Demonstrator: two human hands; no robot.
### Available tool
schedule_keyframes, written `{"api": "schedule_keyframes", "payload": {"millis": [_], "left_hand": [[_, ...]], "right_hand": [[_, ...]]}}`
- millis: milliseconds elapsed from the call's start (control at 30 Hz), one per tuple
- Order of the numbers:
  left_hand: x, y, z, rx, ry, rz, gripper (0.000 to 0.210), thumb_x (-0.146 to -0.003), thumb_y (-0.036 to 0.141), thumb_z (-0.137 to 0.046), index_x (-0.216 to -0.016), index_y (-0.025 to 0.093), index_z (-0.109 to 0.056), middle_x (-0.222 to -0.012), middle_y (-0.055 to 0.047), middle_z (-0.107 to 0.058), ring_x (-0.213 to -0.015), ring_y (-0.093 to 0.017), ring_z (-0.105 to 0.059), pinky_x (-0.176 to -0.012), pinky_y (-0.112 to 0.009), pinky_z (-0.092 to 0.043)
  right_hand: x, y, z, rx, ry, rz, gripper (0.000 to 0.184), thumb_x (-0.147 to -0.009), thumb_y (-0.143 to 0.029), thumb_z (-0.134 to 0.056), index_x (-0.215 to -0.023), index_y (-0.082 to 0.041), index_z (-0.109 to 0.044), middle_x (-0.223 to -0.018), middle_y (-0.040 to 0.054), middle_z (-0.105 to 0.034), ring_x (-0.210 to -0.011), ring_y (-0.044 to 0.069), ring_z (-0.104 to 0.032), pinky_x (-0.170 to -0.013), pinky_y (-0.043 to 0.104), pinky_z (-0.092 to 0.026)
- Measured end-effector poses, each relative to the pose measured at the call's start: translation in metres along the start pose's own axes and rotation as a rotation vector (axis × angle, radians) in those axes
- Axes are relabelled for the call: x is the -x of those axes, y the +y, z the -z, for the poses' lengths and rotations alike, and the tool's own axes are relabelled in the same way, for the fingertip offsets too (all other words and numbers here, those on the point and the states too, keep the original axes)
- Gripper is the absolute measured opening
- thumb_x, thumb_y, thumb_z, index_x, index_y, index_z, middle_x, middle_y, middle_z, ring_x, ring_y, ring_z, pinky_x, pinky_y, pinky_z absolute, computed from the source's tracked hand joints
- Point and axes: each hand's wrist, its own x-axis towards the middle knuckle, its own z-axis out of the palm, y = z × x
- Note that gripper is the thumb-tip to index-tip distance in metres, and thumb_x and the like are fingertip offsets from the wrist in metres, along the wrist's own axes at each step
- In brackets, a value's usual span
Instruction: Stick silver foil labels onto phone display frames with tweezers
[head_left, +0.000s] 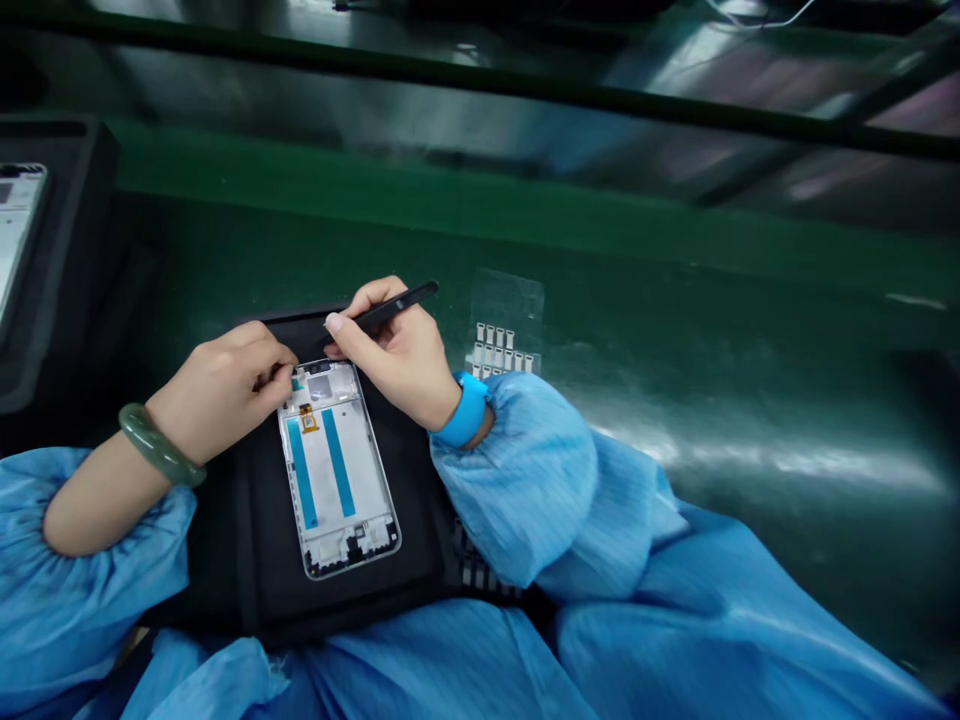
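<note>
A silver phone frame lies on a black foam tray, its inner side up. Two blue adhesive strips run along it, and an orange flex cable sits near its upper part. My left hand is at the frame's top left corner, fingertips pinched together; whatever is between them is hidden. My right hand is closed around black tweezers above the frame's top edge. The tips of the tweezers cannot be made out against the dark foam.
To the right of my right hand lies a clear sheet with rows of small pale parts. Another phone frame rests in a black tray at the far left. Beneath everything is a green work surface, with a dark rail across the back.
</note>
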Motion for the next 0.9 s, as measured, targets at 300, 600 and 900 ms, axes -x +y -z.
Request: {"api": "schedule_keyframes", "payload": {"millis": [300, 600, 900], "left_hand": [[0.0059, 0.0007, 0.0029, 0.095, -0.091, 0.078, 0.021, -0.083, 0.028, -0.047, -0.090, 0.014, -0.061, -0.079, -0.002, -0.052, -0.061, -0.011, -0.052, -0.056, -0.023, -0.043], [0.0060, 0.0027, 0.0010, 0.103, -0.068, 0.057, 0.020, -0.084, 0.027, -0.044, -0.087, 0.014, -0.060, -0.078, -0.003, -0.051, -0.062, -0.011, -0.050, -0.056, -0.025, -0.042], [0.0061, 0.0020, 0.0004, 0.107, -0.075, 0.060, 0.018, -0.084, 0.026, -0.045, -0.085, 0.013, -0.058, -0.078, -0.003, -0.049, -0.061, -0.011, -0.049, -0.054, -0.025, -0.040]], "right_hand": [[0.0002, -0.0056, 0.0017, 0.125, -0.172, 0.091, 0.011, -0.080, -0.025, -0.056, -0.084, -0.018, -0.049, -0.076, -0.0033, -0.055, -0.067, 0.008, -0.055, -0.062, 0.022, -0.045], [-0.0018, -0.0067, -0.0016, 0.167, -0.242, 0.147, 0.008, -0.082, -0.023, -0.053, -0.084, -0.018, -0.049, -0.079, -0.0018, -0.055, -0.071, 0.009, -0.059, -0.063, 0.021, -0.048], [-0.0044, -0.0059, -0.0001, 0.150, -0.212, 0.143, 0.012, -0.083, -0.029, -0.056, -0.086, -0.018, -0.052, -0.083, -0.0006, -0.055, -0.073, 0.009, -0.058, -0.063, 0.021, -0.047]]}}
